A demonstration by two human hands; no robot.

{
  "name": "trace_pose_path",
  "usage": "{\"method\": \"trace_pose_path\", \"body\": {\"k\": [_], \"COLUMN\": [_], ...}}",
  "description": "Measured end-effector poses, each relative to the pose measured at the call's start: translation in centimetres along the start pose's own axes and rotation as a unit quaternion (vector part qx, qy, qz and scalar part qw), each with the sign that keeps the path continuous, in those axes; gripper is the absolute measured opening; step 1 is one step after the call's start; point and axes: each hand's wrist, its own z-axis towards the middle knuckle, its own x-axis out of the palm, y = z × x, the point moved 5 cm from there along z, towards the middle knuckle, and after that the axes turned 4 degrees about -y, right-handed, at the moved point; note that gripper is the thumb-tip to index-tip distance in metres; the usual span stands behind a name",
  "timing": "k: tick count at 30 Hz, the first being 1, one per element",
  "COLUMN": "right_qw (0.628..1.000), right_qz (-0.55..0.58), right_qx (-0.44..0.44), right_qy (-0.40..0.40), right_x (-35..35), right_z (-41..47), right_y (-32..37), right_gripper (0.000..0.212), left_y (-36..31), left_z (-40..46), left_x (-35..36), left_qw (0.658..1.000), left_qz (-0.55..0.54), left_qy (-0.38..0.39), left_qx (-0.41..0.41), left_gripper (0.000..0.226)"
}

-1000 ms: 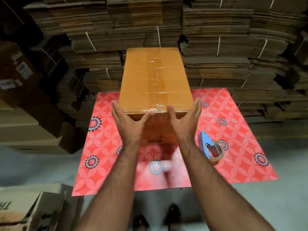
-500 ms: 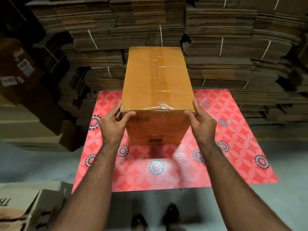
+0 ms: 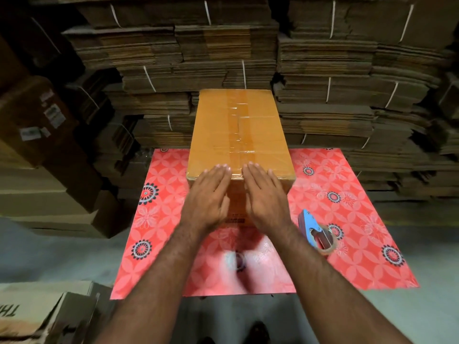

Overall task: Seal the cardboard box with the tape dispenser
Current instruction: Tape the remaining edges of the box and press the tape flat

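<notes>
Flat left hand [image 3: 207, 194] and right hand [image 3: 265, 194] hide cardboard box [image 3: 239, 130] near edge

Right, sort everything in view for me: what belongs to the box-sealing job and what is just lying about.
Part of the job:
cardboard box, taped along its top
tape dispenser, lying on the mat
left hand and right hand, flat at the box's near edge

Just lying about:
red patterned mat
bundled flat cardboard stacks
brown cartons on the left

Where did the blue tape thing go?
The tape dispenser lies on the red mat, right of the cardboard box, beside the right hand's wrist.
</notes>
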Motion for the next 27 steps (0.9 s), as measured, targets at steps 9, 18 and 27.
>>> {"method": "trace_pose_path", "body": {"k": [9,18,27], "right_qw": [0.951,0.895,0.907], "right_qz": [0.143,0.211,0.212], "right_qx": [0.274,0.391,0.364], "right_qy": [0.002,0.022,0.013], "right_x": [-1.7,-2.6,-7.4], "right_z": [-0.4,-0.8,-7.2], "right_y": [-6.4,-9.2,-11.1], "right_gripper": [0.062,0.057,0.063], "left_y": [3.3,2.6,-3.5], "left_z": [-1.0,-0.1,-4.4], "left_x": [-2.0,-2.2,-1.9], "left_qw": [0.925,0.869,0.847], "left_qz": [-0.133,-0.233,-0.281], "left_qy": [-0.134,-0.105,-0.112], "left_qx": [-0.330,-0.424,-0.437], "left_gripper": [0.058,0.037,0.045]}}
